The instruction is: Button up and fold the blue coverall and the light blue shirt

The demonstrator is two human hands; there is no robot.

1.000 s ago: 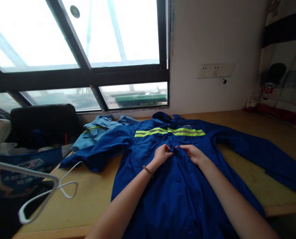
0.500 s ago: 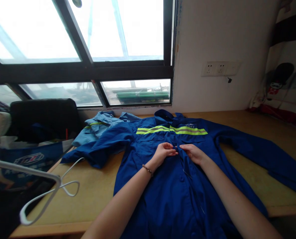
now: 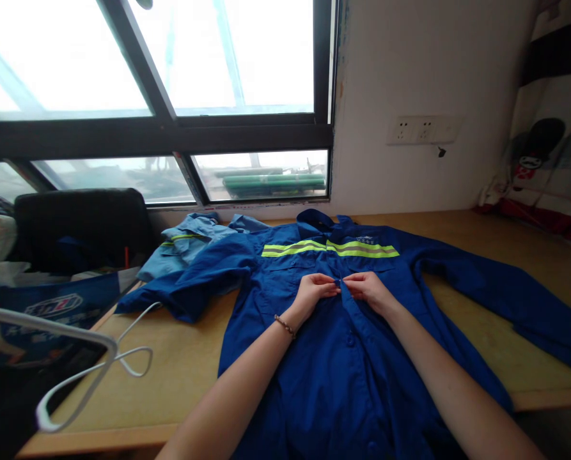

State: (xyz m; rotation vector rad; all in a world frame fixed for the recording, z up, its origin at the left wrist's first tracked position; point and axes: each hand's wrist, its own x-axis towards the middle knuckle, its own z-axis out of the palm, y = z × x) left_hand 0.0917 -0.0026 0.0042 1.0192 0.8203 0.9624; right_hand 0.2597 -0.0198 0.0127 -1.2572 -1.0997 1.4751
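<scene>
A blue work jacket with a yellow and grey reflective band across the chest lies spread, front up, collar away from me. My left hand pinches the front edge just below the band. Right beside it, my right hand pinches the other front edge, the fingertips of both nearly touching. Whether a button is between the fingers is too small to make out. Farther down the front a button shows, and the placket below my hands hangs partly apart.
The jacket lies on a wooden table. A folded light blue garment sits at the back left. A white looped rod or cable juts over the left edge. Beyond stand a black chair back, a window, and a wall socket.
My right hand has moved slightly left and up, closing the small gap to my left hand. The front edge beneath it is pulled straighter.
</scene>
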